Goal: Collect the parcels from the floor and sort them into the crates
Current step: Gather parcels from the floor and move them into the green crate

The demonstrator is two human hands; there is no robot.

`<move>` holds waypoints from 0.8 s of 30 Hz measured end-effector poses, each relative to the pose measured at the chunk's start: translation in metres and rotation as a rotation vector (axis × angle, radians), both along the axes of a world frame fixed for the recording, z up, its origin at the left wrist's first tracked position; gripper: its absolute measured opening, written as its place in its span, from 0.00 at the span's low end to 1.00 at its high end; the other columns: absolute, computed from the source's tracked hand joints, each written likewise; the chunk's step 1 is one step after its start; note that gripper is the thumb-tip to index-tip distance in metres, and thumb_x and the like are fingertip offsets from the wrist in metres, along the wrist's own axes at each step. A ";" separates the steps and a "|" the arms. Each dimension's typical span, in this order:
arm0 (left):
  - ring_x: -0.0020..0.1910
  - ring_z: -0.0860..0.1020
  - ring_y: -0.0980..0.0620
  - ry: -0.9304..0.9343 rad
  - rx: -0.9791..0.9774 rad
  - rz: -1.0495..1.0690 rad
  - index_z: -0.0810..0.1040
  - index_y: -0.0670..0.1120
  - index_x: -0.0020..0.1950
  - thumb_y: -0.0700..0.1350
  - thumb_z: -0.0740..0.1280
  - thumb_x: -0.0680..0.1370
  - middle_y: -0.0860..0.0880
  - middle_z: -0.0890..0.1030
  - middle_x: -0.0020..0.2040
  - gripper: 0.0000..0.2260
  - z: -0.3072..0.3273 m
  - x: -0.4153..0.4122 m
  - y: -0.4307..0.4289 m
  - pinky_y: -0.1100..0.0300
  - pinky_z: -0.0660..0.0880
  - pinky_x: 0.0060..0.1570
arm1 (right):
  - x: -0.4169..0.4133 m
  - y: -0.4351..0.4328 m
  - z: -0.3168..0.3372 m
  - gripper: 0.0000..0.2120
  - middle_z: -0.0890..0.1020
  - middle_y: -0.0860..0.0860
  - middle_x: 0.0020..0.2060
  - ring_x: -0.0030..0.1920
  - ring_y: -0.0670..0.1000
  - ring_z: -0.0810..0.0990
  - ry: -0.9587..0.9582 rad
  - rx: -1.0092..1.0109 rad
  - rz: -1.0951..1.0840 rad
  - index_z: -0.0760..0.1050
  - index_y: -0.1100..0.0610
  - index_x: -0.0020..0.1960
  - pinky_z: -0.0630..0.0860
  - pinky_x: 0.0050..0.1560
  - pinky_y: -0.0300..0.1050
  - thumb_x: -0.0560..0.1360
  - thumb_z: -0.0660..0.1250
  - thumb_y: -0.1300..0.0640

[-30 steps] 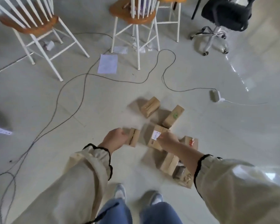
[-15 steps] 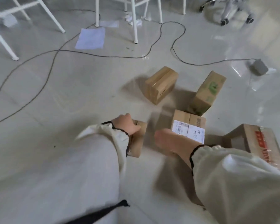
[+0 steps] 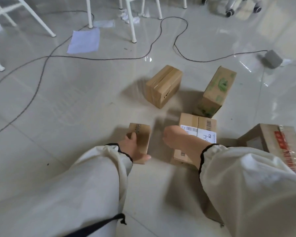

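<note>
Several cardboard parcels lie on the grey tiled floor. My left hand [image 3: 133,147] grips a small thin parcel [image 3: 141,139] standing on its edge. My right hand [image 3: 176,139] rests on a parcel with a white barcode label [image 3: 197,129]; its fingers are hidden under my wrist. Beyond lie a plain taped parcel [image 3: 163,85] and a parcel with green print [image 3: 215,91]. A larger parcel with red tape [image 3: 277,142] sits at the right, by my sleeve. No crate is in view.
Dark cables [image 3: 109,58] snake across the floor beyond the parcels. A grey power adapter [image 3: 272,59] lies at the right. White chair legs [image 3: 131,19] and a sheet of paper [image 3: 84,40] are at the back left, office chair castors [image 3: 229,12] at the top right.
The camera has dropped closer to the floor. My left hand has closed round the small thin parcel, and my right hand has settled on the labelled parcel.
</note>
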State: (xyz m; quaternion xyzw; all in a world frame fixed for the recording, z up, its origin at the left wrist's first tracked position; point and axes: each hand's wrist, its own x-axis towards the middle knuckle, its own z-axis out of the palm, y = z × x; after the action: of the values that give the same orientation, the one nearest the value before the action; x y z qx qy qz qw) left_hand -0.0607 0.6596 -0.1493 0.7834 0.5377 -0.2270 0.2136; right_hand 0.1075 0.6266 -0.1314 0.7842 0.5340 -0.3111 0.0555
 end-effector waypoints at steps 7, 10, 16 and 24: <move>0.68 0.66 0.40 -0.213 -0.132 0.224 0.48 0.48 0.76 0.55 0.72 0.69 0.40 0.60 0.72 0.44 -0.019 -0.005 0.011 0.48 0.65 0.67 | -0.012 0.008 -0.013 0.10 0.74 0.56 0.46 0.45 0.54 0.72 0.075 0.004 0.023 0.76 0.61 0.54 0.72 0.50 0.45 0.77 0.58 0.61; 0.60 0.73 0.43 -0.392 -0.327 0.383 0.48 0.56 0.75 0.56 0.72 0.66 0.48 0.68 0.66 0.44 -0.022 -0.011 0.031 0.52 0.72 0.52 | -0.007 0.012 -0.018 0.11 0.76 0.58 0.51 0.52 0.58 0.75 0.133 0.047 -0.112 0.74 0.61 0.55 0.69 0.46 0.41 0.78 0.57 0.59; 0.45 0.78 0.46 -0.679 -0.902 0.672 0.72 0.50 0.57 0.42 0.72 0.70 0.44 0.78 0.51 0.17 -0.020 -0.031 0.031 0.57 0.73 0.41 | -0.012 0.010 -0.022 0.16 0.78 0.60 0.54 0.41 0.55 0.79 0.637 -0.081 -0.469 0.71 0.62 0.64 0.79 0.43 0.47 0.78 0.61 0.58; 0.48 0.79 0.49 -0.493 -0.794 0.694 0.73 0.48 0.62 0.51 0.64 0.78 0.48 0.77 0.55 0.14 -0.016 -0.028 0.043 0.56 0.71 0.46 | -0.013 0.009 -0.029 0.17 0.75 0.56 0.60 0.57 0.57 0.77 0.627 -0.211 -0.451 0.69 0.59 0.66 0.75 0.56 0.48 0.78 0.62 0.56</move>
State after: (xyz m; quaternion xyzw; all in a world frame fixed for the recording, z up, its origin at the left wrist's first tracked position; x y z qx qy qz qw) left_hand -0.0890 0.7029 -0.1654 0.4511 0.5710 -0.1390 0.6717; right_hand 0.0949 0.6359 -0.1607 0.7387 0.3048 -0.5929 -0.0997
